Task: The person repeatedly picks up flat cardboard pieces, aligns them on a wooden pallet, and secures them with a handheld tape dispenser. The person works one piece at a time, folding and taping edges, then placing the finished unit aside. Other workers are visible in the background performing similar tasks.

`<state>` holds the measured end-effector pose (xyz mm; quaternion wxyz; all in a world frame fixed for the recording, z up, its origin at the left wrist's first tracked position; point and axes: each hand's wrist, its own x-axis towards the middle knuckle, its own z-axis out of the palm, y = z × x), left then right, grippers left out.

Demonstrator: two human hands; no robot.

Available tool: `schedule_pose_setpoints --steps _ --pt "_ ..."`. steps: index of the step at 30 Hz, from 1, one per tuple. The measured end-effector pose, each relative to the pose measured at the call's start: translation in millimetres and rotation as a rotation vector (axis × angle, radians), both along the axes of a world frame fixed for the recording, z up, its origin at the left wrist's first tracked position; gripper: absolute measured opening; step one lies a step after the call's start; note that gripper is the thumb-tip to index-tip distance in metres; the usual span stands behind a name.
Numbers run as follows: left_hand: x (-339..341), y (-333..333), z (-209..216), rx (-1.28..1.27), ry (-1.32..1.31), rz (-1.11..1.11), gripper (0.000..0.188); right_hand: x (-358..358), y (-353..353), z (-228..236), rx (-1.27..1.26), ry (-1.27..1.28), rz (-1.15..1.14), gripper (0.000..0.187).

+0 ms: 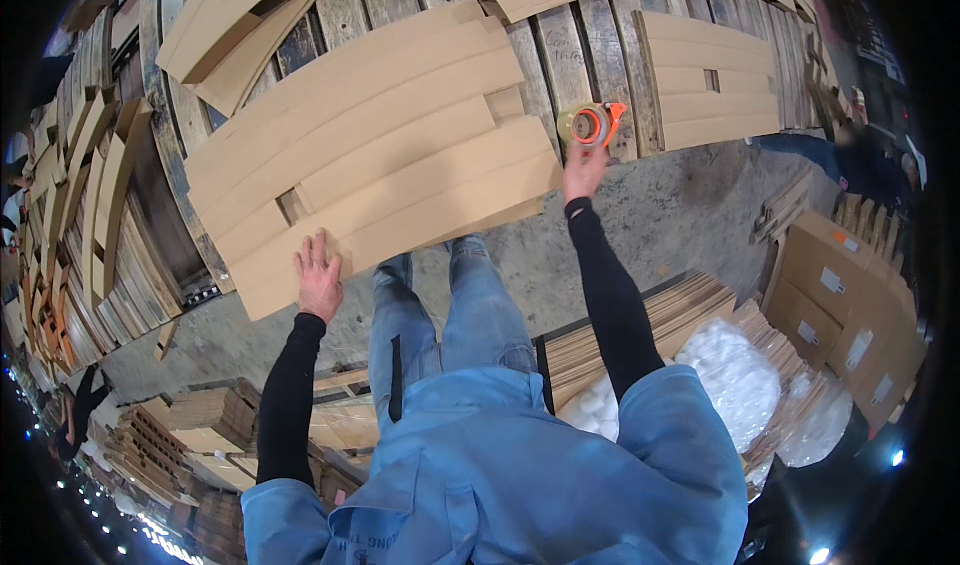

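A large folded sheet of brown cardboard, with creases and small cut-out slots, lies in front of me on a slatted wooden table. Its near edge reaches past the table toward my legs. My left hand rests on the near left part of the sheet with its fingers spread. Beyond the sheet's right end, my right hand has its fingers closed at the near side of an orange tape dispenser. A roll of clear or yellowish tape is on it. The fingertips are partly hidden.
Another creased cardboard sheet lies farther right on the wooden slats. Cardboard strips crowd the left side. Behind me are stacked cardboard sheets, white plastic wrap and large brown boxes. Another person stands at the right.
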<state>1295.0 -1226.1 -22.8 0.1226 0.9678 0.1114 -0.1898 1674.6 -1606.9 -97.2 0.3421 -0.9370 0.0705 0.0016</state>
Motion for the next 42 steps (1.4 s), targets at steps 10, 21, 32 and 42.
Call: schedule_pose_setpoints --steps 10,21,32,42 --pt "4 44 24 -0.250 -0.114 0.052 0.030 -9 25 73 0.124 0.367 0.347 0.070" --pt "15 47 33 -0.354 -0.190 0.179 0.041 13 55 126 -0.502 0.404 1.164 0.084" --pt "28 56 7 -0.440 -0.084 0.243 0.030 39 72 106 -0.624 0.418 1.159 0.060" --pt "92 120 15 -0.345 -0.277 0.326 0.032 36 207 79 -0.561 0.347 1.237 0.078"
